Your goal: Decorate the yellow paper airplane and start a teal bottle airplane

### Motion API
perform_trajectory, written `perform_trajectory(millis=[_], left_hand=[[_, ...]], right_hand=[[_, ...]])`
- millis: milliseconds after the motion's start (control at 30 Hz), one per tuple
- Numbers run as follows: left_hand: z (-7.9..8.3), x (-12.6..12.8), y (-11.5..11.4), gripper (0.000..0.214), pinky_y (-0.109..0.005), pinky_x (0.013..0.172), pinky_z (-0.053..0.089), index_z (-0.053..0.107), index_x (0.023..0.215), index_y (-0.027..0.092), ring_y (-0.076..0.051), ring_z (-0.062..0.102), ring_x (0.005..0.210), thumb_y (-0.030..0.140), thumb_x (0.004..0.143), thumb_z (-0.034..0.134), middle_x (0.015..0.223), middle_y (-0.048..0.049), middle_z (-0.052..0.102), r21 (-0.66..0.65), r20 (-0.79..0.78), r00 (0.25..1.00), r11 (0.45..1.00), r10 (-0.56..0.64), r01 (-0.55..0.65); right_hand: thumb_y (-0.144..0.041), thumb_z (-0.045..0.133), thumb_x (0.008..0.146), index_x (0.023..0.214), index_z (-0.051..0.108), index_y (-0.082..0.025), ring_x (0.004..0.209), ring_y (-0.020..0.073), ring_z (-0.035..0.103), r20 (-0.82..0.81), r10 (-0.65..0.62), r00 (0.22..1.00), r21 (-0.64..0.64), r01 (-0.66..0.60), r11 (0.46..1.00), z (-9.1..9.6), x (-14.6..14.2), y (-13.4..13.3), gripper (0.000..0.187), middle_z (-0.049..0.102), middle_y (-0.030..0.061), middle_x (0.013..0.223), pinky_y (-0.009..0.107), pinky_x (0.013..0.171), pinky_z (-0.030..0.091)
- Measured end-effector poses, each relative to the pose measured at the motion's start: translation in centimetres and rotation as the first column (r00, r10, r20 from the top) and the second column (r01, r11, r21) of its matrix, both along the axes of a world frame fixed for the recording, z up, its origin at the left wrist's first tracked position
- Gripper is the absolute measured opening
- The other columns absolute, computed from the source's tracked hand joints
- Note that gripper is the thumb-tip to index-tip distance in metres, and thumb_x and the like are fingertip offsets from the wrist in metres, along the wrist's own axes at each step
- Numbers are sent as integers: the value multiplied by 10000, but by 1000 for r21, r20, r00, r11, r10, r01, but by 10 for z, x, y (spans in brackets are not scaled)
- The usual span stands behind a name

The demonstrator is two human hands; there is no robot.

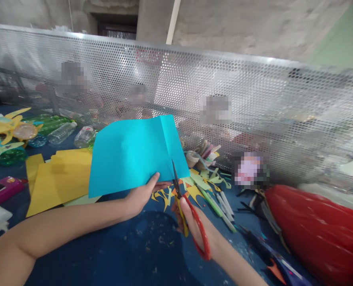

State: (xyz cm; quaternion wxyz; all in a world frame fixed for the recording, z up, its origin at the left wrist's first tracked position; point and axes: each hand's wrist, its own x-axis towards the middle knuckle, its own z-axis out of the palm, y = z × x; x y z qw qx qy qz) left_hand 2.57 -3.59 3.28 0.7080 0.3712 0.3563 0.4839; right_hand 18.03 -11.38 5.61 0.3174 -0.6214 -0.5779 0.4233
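Observation:
A large sheet of bright blue paper (pixel 131 153) is held up over the table, with a crease running down near its right side. My left hand (pixel 143 194) pinches its lower edge, thumb on the near face and fingers behind. In my right hand (pixel 191 218) is a pair of scissors (pixel 178 188) with red and yellow handles, my fingers around the loops. The blades point up at the lower edge of the paper, close to the crease; one blade lies over the near face. Whether they have cut in, I cannot tell.
Yellow paper sheets (pixel 61 174) and plastic bottles (pixel 61 133) lie to the left. Paper scraps (pixel 194 192), markers (pixel 214 204) and a shiny red bag (pixel 316 230) are on the right. A perforated metal screen (pixel 176 79) stands behind the blue table (pixel 119 246).

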Motion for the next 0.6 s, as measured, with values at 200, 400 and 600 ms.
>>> perform_trajectory(millis=[200, 400, 600], left_hand=[[2, 0, -2, 320, -298, 1037, 337, 712, 846, 210, -249, 594, 1082, 446, 870, 498, 903, -27, 730, 36, -119, 991, 997, -58, 63], [4, -2, -5, 467, -306, 1069, 302, 702, 968, 182, -237, 549, 1150, 546, 864, 430, 1003, -20, 712, 128, -220, 969, 981, -115, 145], [0, -3, -5, 542, -318, 1081, 295, 697, 1013, 194, -239, 552, 1142, 624, 829, 423, 1047, -20, 699, 170, -270, 958, 975, -97, 146]], right_hand=[[-719, 277, 811, 771, 500, -210, 570, 145, 497, 12, 25, 1000, 11, -25, 1000, -1, 1, 1, 557, 450, -18, 636, 298, 581, 534], [-715, 278, 815, 761, 460, -212, 567, 145, 503, -4, 26, 1000, 16, -26, 1000, -2, 1, 1, 538, 450, -19, 632, 300, 580, 530], [-696, 280, 818, 765, 496, -211, 519, 159, 528, 47, 1, 999, 48, -4, 999, -4, -1, 2, 533, 503, -8, 582, 282, 488, 490]])
